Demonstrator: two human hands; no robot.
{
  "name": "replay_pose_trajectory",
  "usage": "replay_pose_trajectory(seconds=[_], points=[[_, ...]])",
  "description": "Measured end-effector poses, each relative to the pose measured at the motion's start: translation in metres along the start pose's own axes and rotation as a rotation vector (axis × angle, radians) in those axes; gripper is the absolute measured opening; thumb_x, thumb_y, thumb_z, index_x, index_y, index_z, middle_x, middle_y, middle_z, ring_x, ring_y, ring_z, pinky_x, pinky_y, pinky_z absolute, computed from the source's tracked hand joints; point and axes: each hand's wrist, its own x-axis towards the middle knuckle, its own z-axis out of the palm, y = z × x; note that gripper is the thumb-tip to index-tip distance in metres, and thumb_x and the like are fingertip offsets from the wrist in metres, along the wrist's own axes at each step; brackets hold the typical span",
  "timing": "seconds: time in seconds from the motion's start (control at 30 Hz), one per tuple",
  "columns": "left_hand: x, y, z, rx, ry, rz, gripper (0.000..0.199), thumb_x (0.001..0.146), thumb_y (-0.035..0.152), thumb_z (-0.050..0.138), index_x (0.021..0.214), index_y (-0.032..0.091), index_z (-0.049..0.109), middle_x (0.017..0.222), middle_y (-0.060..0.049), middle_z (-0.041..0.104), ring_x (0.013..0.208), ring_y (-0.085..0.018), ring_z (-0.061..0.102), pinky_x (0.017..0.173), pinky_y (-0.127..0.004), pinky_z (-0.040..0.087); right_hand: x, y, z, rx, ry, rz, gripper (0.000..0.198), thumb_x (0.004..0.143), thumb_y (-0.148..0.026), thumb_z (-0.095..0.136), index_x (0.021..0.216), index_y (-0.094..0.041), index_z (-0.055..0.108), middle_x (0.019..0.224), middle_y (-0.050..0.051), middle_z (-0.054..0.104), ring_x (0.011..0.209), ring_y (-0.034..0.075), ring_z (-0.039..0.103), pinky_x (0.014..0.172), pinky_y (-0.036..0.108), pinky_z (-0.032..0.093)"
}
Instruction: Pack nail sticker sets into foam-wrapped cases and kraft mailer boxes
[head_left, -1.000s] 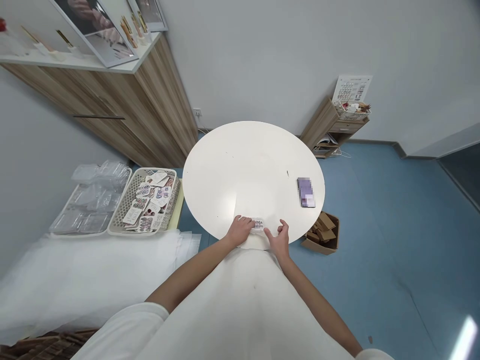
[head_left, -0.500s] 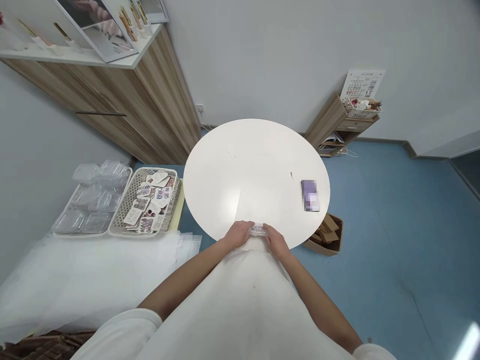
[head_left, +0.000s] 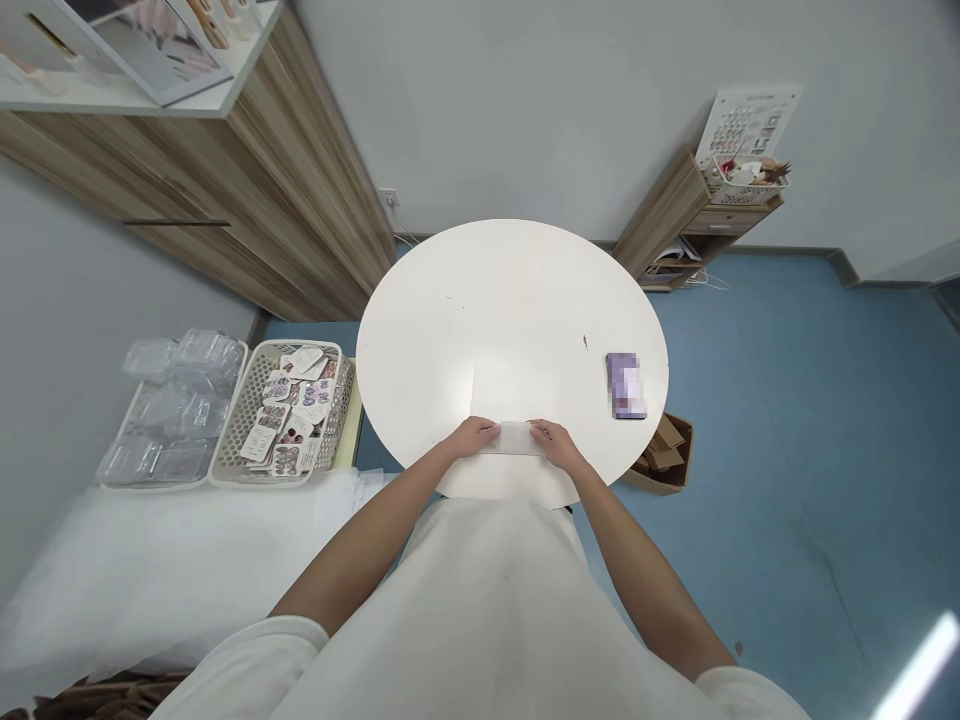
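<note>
Both hands on the pale packet (head_left: 514, 438); it sits near the body-side edge of the counter (head_left: 510, 290), centred in front of the torso; left hand (head_left: 472, 437) pinches its left end, right hand (head_left: 555, 441) pinches its right end; grip is closed on the ends only, middle span uncovered; can't tell how far the fingers reach underneath, or whether the packet rests on the surface or is lifted slightly; contents can't be made out through the pale layer.

Thin white sheet (head_left: 495, 390) lies flat just beyond the hands; its left edge shows faintly, other edges wash out, and I can't tell if it joins the packet.

My read on handling: keep both ends level, equal pressure each side, so the packet stays square to the sheet; light pinch, since the layer looks soft and would likely crease or slip under a hard one; move both hands together, otherwise one end may skew; smooth outward from the middle, not from one corner; mind the near edge, little surface left there; purple phone-like item (head_left: 627, 386) is well apart at right, no interference.
</note>
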Motion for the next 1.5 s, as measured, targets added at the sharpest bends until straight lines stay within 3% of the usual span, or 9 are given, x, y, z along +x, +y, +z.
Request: replay_pose_trajectory(seconds=[0.27,0.33,0.4,0.5,0.57,0.77,1.0,1.27,1.5], points=[[0.003,-0.01,0.0,0.116,0.204,-0.29,0.023,0.075,0.034,0.046,0.082,0.016,0.059,0.075,-0.005,0.062,0.072,-0.019,0.056,0.06,-0.028,0.042,0.017,0.004,0.004,-0.055,0.071,0.132,0.027,0.073,-0.034,0.047,0.096,-0.024,0.059,0.087,0.002,0.063,0.079,0.017,0.057,0.069,0.029,0.043],[-0.005,-0.006,0.003,0.221,0.33,-0.251,0.026,0.076,0.029,0.046,0.096,0.016,0.056,0.094,-0.009,0.06,0.09,-0.023,0.054,0.072,-0.033,0.042,0.017,0.005,0.005,-0.095,0.081,0.142,0.027,0.073,-0.035,0.046,0.095,-0.024,0.058,0.084,0.001,0.062,0.075,0.017,0.056,0.065,0.028,0.042],[-0.013,0.0,0.01,0.409,0.469,-0.056,0.035,0.078,0.025,0.043,0.112,0.017,0.047,0.116,-0.01,0.051,0.109,-0.024,0.043,0.086,-0.036,0.036,0.017,0.005,0.006,-0.13,0.079,0.133,0.026,0.074,-0.036,0.045,0.094,-0.024,0.058,0.084,0.001,0.062,0.074,0.017,0.055,0.064,0.027,0.041],[-0.021,0.008,0.029,0.632,0.331,0.301,0.038,0.08,0.027,0.041,0.118,0.019,0.042,0.128,-0.009,0.041,0.121,-0.023,0.032,0.097,-0.037,0.027,0.018,0.002,0.007,-0.174,0.079,0.109,0.025,0.075,-0.035,0.043,0.092,-0.023,0.057,0.082,0.002,0.062,0.072,0.017,0.055,0.062,0.027,0.04],[-0.021,0.009,0.04,0.72,0.219,0.385,0.042,0.08,0.026,0.042,0.121,0.02,0.039,0.133,-0.008,0.036,0.125,-0.023,0.027,0.099,-0.038,0.024,0.019,0.001,0.008,-0.195,0.078,0.092,0.023,0.076,-0.035,0.043,0.091,-0.023,0.056,0.081,0.002,0.062,0.071,0.016,0.054,0.062,0.027,0.04],[-0.012,-0.001,0.051,0.815,0.158,0.348,0.046,0.079,0.022,0.043,0.124,0.02,0.034,0.135,-0.008,0.033,0.126,-0.023,0.024,0.095,-0.037,0.028,0.02,0.003,0.007,-0.236,0.142,0.075,0.024,0.076,-0.031,0.044,0.096,-0.023,0.055,0.085,0.004,0.061,0.076,0.019,0.055,0.067,0.03,0.04],[-0.011,0.003,0.051,0.835,0.157,0.325,0.052,0.075,0.024,0.048,0.124,0.019,0.033,0.135,-0.011,0.032,0.126,-0.025,0.024,0.09,-0.036,0.033,-0.009,0.031,-0.006,-0.234,0.508,0.12,0.054,0.072,-0.03,0.048,0.124,-0.018,0.037,0.117,0.012,0.045,0.111,0.026,0.041,0.092,0.039,0.033],[-0.013,0.014,0.061,0.972,0.041,0.252,0.082,0.063,0.033,0.064,0.133,0.029,0.019,0.141,-0.015,0.015,0.128,-0.037,0.008,0.09,-0.051,0.025,-0.021,0.027,0.013,0.034,0.319,0.309,0.081,0.061,-0.039,0.061,0.13,-0.016,0.024,0.128,0.016,0.037,0.116,0.025,0.039,0.087,0.034,0.039],[-0.009,0.016,0.065,0.895,0.001,0.199,0.087,0.059,0.04,0.067,0.133,0.029,0.022,0.143,-0.015,0.01,0.128,-0.038,0.001,0.091,-0.055,0.021,-0.009,0.011,0.006,0.057,0.297,0.222,0.025,0.066,-0.035,0.051,0.084,-0.017,0.054,0.078,0.004,0.058,0.067,0.015,0.054,0.057,0.025,0.042]])
